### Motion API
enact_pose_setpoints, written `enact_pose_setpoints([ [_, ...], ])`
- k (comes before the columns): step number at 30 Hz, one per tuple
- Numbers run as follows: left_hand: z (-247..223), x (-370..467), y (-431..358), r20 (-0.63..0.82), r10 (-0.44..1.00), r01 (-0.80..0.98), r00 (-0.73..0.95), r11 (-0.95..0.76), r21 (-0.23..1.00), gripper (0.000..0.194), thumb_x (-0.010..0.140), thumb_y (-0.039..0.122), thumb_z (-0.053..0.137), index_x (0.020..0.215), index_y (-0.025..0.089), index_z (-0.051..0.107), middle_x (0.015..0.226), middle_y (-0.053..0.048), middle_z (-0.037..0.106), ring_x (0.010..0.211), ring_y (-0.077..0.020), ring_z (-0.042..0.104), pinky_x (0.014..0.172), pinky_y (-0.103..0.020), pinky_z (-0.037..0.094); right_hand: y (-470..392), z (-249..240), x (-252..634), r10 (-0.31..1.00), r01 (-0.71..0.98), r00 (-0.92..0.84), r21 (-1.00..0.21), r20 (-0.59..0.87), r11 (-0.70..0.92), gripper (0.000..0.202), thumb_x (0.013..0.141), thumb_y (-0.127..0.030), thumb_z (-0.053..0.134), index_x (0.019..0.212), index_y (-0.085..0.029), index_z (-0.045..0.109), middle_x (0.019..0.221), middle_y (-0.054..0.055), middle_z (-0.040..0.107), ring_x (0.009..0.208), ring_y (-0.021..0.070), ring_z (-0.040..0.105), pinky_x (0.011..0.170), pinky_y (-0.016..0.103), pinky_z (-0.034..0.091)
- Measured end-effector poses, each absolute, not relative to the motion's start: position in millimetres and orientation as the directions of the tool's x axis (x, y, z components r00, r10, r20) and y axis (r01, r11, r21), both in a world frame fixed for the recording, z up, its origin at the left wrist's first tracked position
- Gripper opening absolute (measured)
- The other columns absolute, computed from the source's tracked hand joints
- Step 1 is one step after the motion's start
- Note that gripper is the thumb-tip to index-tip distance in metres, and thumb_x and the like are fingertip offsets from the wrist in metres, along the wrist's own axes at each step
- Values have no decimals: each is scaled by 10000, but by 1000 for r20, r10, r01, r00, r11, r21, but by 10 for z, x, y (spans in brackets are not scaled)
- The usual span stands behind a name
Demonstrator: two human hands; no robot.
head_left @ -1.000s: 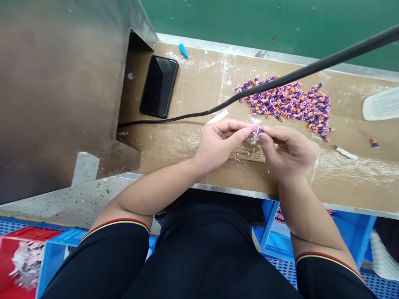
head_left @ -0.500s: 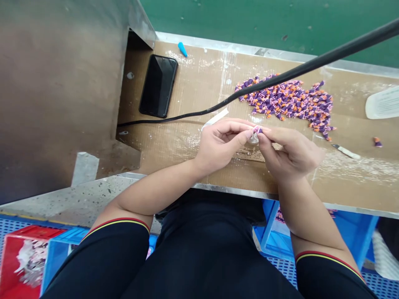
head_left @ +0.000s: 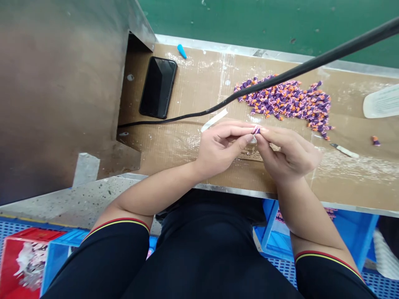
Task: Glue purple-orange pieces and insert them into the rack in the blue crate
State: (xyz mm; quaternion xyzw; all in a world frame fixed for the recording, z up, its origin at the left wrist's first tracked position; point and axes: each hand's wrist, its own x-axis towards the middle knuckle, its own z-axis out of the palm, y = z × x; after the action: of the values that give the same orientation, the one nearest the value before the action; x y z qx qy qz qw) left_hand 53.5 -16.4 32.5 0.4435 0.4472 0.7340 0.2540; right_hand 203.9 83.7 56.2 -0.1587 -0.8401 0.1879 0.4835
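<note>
Between the fingertips of both hands is a small purple and pink piece (head_left: 256,130), pinched above the cardboard-covered table. My left hand (head_left: 220,145) is closed on its left side with thumb and forefinger. From the other side, my right hand (head_left: 286,153) grips it the same way. Just below the fingertips a small clear, shiny round thing (head_left: 253,140) shows in part; I cannot make out its kind. Beyond my hands lies a pile of purple, pink and orange small pieces (head_left: 289,99).
A black cable (head_left: 230,98) crosses over the table. Phone (head_left: 158,87), blue cone-shaped piece (head_left: 181,51) and white strip (head_left: 214,120) lie left; a small knife (head_left: 344,150), single piece (head_left: 375,140) and white bottle (head_left: 382,101) right. A metal housing (head_left: 62,91) stands left.
The small piece has turned slightly between my fingertips, and its pink stripes now show differently. Less of the clear round thing shows beneath. Both hands stay in nearly the same place.
</note>
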Motion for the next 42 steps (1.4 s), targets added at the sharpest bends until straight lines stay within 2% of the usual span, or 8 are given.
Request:
enact_pose_setpoints([
  [10,298,538,-202,424,799,-13,-427,-474,881,241,1082,296,795,1310,308,872,1317,-78,860,1255,-221,833,1122,-374,711,849,525,2042,476,161,-457,-457,751,875,23,1041,-290,839,1027,-274,830,965,33,901,847,239,891,775,351,749],
  [17,184,550,-211,473,801,70,-367,-483,873,475,1085,306,776,1559,295,732,1511,-123,773,1327,-245,795,1069,-337,713,838,526,2036,466,266,-473,-383,748,885,57,1068,-313,803,1040,-267,823,953,19,897,869,225,886,826,345,735],
  [20,130,575,-213,514,788,144,-340,-496,856,534,1080,283,759,1610,298,692,1603,-143,721,1405,-277,761,1021,-325,722,851,531,2021,437,228,-471,-373,766,900,18,1059,-265,811,1064,-276,823,967,11,901,853,215,882,801,330,723],
  [25,88,601,-210,509,788,143,-346,-493,859,584,1059,253,764,1634,298,671,1625,-158,707,1405,-278,766,1017,-316,718,859,523,1980,431,135,-417,-414,800,900,140,1026,-178,827,1075,-309,836,934,-13,890,792,195,859,759,310,697],
  [29,95,571,-207,501,797,144,-338,-482,864,559,1057,274,758,1612,294,693,1589,-150,735,1438,-283,747,997,-318,716,855,457,1976,458,160,-411,-433,788,887,77,1032,-242,828,1067,-310,838,937,2,889,804,208,859,779,336,702],
  [34,77,554,-186,486,820,157,-303,-460,874,582,1043,307,749,1620,261,684,1621,-175,705,1407,-283,750,949,-311,709,952,437,2013,532,249,-456,-472,713,846,124,1058,-391,798,1001,-290,842,888,25,867,790,216,839,779,361,709],
  [38,62,523,-154,476,813,232,-336,-418,878,587,1047,298,709,1627,218,666,1606,-198,699,1259,-228,782,874,-268,696,1203,537,2355,659,274,-501,-619,561,736,161,1057,-379,787,1137,-261,863,1013,46,878,833,194,834,766,332,703],
  [42,77,454,-133,480,778,295,-405,-386,874,510,1024,270,709,1530,210,735,1452,-162,762,1142,-199,781,800,-248,674,1459,701,3103,777,513,-498,-592,384,622,162,970,-373,809,1053,-254,883,959,42,877,764,203,817,721,339,694],
])
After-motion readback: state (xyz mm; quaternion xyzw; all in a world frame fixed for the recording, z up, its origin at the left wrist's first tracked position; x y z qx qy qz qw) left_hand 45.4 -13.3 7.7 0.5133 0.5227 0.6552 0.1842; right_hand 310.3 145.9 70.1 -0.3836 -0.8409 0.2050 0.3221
